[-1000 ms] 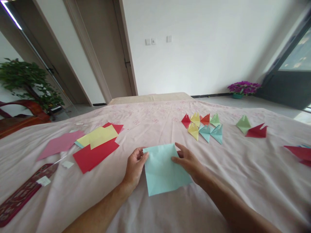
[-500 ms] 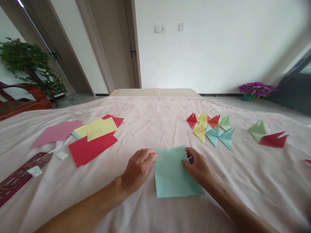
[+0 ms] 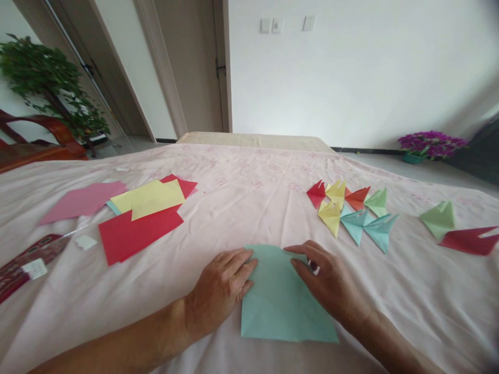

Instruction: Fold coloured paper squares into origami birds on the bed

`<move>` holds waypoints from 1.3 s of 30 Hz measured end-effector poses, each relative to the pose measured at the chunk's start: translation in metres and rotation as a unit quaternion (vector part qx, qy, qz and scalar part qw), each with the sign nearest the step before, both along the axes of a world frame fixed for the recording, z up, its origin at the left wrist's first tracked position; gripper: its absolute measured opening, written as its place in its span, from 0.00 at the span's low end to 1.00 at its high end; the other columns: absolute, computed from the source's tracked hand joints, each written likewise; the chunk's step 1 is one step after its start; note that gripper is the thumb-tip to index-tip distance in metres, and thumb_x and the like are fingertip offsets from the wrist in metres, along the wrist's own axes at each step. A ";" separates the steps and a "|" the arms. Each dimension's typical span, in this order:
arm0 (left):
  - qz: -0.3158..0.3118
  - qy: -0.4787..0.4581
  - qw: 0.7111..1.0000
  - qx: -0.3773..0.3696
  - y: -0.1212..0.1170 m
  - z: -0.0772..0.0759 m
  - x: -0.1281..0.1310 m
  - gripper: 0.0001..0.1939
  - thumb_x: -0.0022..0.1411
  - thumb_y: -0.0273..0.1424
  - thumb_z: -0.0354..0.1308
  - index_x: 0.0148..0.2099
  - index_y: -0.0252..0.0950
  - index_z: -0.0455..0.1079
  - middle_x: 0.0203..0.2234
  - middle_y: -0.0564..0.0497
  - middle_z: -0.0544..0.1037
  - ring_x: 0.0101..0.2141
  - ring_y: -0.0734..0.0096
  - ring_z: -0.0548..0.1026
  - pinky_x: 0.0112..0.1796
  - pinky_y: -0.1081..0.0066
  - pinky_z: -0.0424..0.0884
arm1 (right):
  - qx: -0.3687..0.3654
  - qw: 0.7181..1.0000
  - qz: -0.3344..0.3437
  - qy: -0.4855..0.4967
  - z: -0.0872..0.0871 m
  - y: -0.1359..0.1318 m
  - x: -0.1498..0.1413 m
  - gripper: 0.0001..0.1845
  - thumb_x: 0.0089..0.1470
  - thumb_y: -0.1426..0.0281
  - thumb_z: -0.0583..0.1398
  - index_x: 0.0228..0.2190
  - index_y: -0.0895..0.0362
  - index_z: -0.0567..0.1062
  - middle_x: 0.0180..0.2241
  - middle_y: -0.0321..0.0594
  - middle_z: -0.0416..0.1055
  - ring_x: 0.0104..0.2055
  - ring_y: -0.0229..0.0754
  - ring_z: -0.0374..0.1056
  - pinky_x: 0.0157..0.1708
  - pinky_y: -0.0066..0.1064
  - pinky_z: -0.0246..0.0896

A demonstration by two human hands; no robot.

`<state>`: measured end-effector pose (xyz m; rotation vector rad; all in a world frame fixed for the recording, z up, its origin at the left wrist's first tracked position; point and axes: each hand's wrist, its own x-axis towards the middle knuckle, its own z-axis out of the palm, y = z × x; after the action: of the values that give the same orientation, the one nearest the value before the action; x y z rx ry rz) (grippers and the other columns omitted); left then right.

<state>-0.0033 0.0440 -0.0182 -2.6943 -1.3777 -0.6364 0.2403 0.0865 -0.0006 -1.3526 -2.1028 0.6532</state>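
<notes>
A light blue-green sheet of paper [image 3: 286, 306] lies on the cloth in front of me, with faint creases on its lower part. My left hand [image 3: 222, 283] grips its upper left edge, fingertips resting on the paper. At the upper right corner, my right hand [image 3: 327, 275] pinches the sheet between thumb and fingers. The top edge bows slightly between both hands. Folded paper shapes in several colours sit beyond my right hand, among them a yellow one [image 3: 330, 218] and a pale blue one [image 3: 382, 232].
Loose red sheets [image 3: 136, 236], yellow sheets [image 3: 156, 200] and pink sheets [image 3: 83, 202] lie at the left, near a dark red package [image 3: 33, 262]. A green folded piece [image 3: 440, 221] and a red folded piece [image 3: 470, 240] lie far right. Pink cloth [image 3: 234, 208] covers the surface.
My left hand has come onto the paper's upper left edge. The right fingers have shifted inward along the top edge. The view has tilted down slightly and the sheet appears nearer.
</notes>
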 end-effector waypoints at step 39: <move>0.096 0.090 0.990 -0.057 0.009 0.011 0.001 0.20 0.63 0.26 0.51 0.57 0.31 0.64 0.49 0.43 0.72 0.49 0.57 0.69 0.50 0.57 0.68 | 0.116 0.936 0.283 -0.174 -0.004 -0.006 -0.002 0.20 0.52 0.81 0.51 0.46 0.59 0.69 0.61 0.51 0.60 0.64 0.46 0.52 0.59 0.44 0.57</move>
<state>-0.0018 0.0533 -0.0073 -2.5789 -1.6412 -0.2996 0.2379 0.0808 -0.0043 -0.7634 -2.7935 0.3739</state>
